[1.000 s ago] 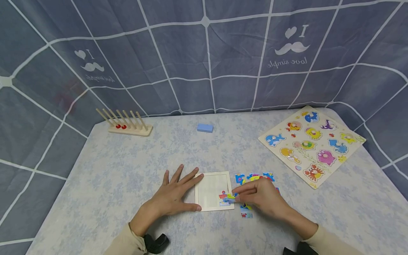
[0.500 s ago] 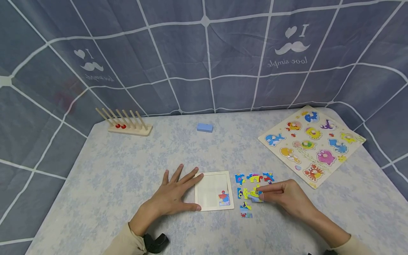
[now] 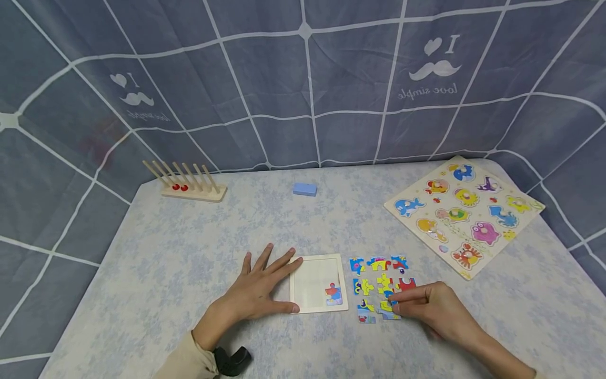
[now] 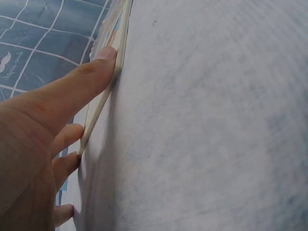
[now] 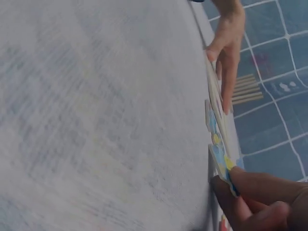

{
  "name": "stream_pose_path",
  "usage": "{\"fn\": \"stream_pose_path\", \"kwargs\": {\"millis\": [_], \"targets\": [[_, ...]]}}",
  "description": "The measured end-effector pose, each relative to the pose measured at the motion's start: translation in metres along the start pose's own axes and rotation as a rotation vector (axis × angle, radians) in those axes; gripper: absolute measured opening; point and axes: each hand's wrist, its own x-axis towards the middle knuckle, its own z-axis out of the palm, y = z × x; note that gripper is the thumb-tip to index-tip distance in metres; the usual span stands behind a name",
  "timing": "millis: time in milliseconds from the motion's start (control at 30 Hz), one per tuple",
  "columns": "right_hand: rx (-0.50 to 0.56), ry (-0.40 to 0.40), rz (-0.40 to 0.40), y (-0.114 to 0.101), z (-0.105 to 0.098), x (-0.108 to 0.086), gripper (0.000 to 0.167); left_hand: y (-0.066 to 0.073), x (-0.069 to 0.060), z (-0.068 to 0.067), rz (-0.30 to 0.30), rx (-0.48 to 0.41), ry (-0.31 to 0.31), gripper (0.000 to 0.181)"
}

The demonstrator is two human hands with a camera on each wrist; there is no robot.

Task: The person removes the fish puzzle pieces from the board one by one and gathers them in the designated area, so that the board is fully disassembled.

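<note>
My left hand (image 3: 259, 290) is spread, with thumb and fingertips touching the left side of a shallow wooden puzzle frame (image 3: 344, 284). One jigsaw piece (image 3: 333, 295) with a red starfish lies in its lower right corner. Right of the frame, my right hand (image 3: 437, 310) pinches a blue and yellow jigsaw piece (image 3: 389, 312) between thumb and finger, low at the lower right of the loose pieces. In the right wrist view this held piece (image 5: 220, 161) is tilted, one edge raised. Whether it touches the table I cannot tell.
Several loose jigsaw pieces (image 3: 366, 287) lie between frame and right hand. Farther off are a wooden peg stand (image 3: 194, 193) with red beads, a blue block (image 3: 305, 189) and a sea-animal knob puzzle board (image 3: 454, 231). A grey curtain (image 3: 265, 79) hangs behind the table.
My right hand has carried the jigsaw piece from the frame's lower right corner rightward over the loose pieces, then down toward their lower right. The left hand has stayed put.
</note>
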Motion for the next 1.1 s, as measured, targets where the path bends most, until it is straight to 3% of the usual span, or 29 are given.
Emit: {"fn": "stream_pose_path", "kwargs": {"millis": [167,333,767,933,1100], "targets": [[-0.184,0.104,0.005,-0.004,0.004,-0.002,0.018,0.0,0.001,-0.001,0.001,0.005,0.003,0.093],[-0.316,0.181,-0.073,-0.004,0.007,-0.002,0.015,0.0,0.001,-0.001,0.002,0.002,0.008,0.093],[-0.315,0.217,-0.139,-0.007,0.007,-0.002,0.011,0.001,0.0,0.0,-0.003,-0.003,0.003,0.093],[-0.312,0.25,-0.211,-0.016,0.009,0.002,0.008,0.001,0.001,-0.001,-0.009,0.002,-0.002,0.093],[-0.309,0.145,-0.33,-0.028,0.021,0.013,0.007,0.0,0.001,0.0,-0.013,0.004,-0.008,0.094]]}}
